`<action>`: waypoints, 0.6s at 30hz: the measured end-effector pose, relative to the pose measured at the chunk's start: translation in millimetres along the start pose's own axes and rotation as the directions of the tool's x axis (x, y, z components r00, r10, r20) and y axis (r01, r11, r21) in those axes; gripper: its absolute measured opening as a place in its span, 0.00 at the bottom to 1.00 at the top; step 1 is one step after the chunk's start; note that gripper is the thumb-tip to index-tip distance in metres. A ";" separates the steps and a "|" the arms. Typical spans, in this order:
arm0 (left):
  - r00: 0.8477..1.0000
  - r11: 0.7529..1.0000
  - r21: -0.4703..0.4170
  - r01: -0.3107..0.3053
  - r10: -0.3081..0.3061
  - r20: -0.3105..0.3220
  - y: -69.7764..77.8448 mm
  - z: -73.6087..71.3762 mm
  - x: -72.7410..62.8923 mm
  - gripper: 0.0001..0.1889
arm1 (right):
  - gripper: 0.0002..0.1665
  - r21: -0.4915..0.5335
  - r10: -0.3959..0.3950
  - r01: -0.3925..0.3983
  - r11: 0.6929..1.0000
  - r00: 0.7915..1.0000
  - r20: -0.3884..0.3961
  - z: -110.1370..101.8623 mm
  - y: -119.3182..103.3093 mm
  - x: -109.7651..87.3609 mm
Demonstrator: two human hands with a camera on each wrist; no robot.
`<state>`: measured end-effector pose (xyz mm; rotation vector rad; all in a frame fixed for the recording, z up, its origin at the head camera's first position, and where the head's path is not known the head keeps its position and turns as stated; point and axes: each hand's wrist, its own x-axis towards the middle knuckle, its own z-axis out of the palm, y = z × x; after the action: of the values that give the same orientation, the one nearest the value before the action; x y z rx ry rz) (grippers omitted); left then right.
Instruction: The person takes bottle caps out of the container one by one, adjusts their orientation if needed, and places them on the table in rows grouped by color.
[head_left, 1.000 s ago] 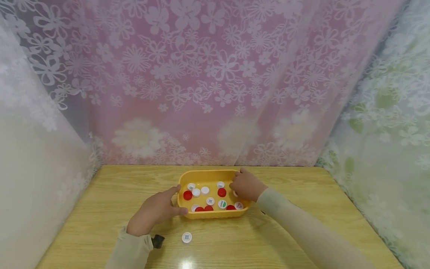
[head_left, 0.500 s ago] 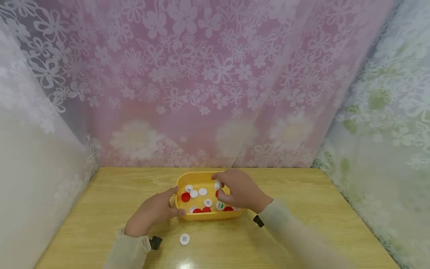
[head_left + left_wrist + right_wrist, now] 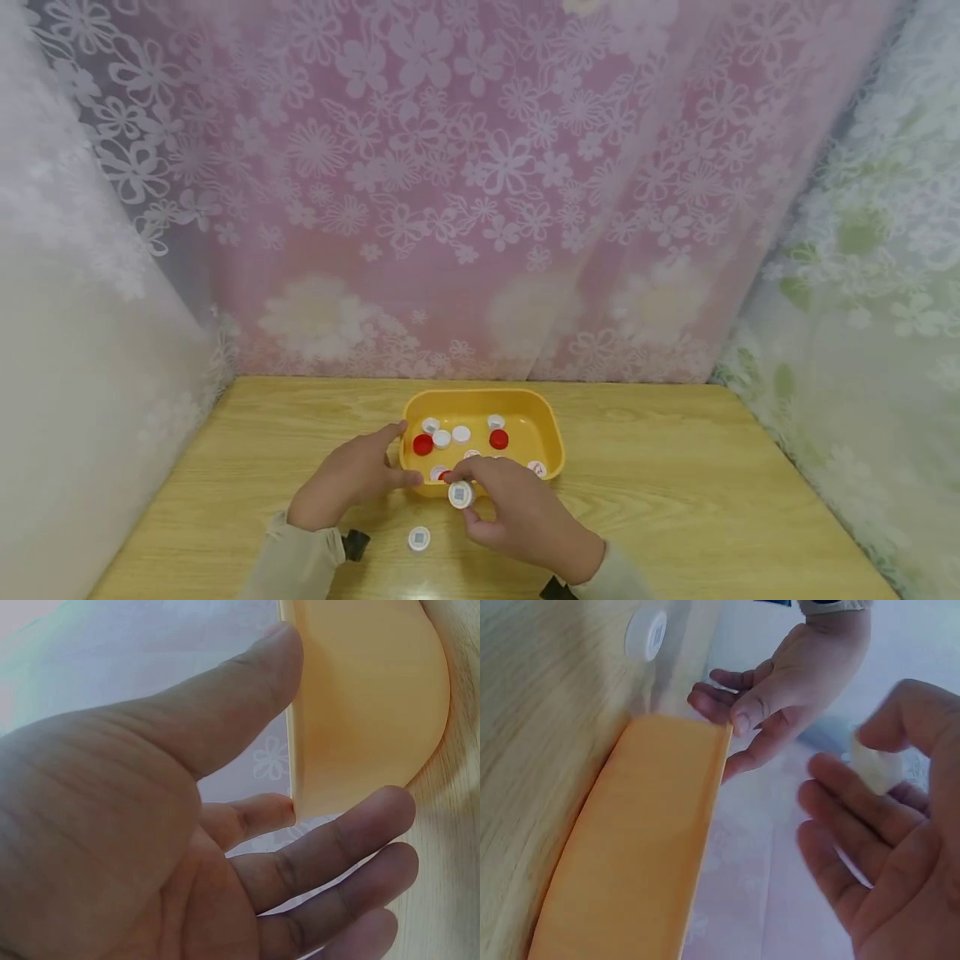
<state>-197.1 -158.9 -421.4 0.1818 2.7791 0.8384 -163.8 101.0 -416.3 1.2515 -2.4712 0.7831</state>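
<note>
In the head view, my left hand [image 3: 348,479] holds the left end of a yellow plastic tray [image 3: 557,433], thumb and index finger at its rim. Its other fingers hang off the tray in the left wrist view. My right hand [image 3: 528,521] pinches a white bottle cap [image 3: 460,495] between thumb and fingers, just over the tray's near rim. The cap's printed square face shows in the head view. Inside the tray lie several white caps [image 3: 461,434] and red caps [image 3: 498,439]. My right hand hides part of the near side of the tray.
Another white cap [image 3: 419,538] lies on the wooden table [image 3: 652,475] in front of the tray, between my hands. Flowered curtains [image 3: 480,208] hang behind the table and on both sides.
My right hand has come out of the tray's right side and moved left and toward me, bringing a white bottle cap over the near rim. The left hand stays at the tray's left end.
</note>
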 end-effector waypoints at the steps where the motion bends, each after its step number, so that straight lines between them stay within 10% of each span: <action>1: 1.000 1.000 -0.001 0.004 -0.004 -0.003 -0.2 0.6 0.4 0.49 | 0.21 -0.009 0.018 -0.018 1.000 1.000 0.020 0.3 -1.4 -1.2; 18: 1.000 1.000 0.025 0.005 -0.005 -0.006 -0.1 2.8 2.2 0.51 | 0.15 -0.219 0.071 -0.016 0.976 0.967 0.246 19.1 -4.7 -2.3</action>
<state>-198.5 -157.2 -424.1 0.1767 2.7957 0.8041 -158.4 89.4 -431.4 1.2889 -2.7038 0.3690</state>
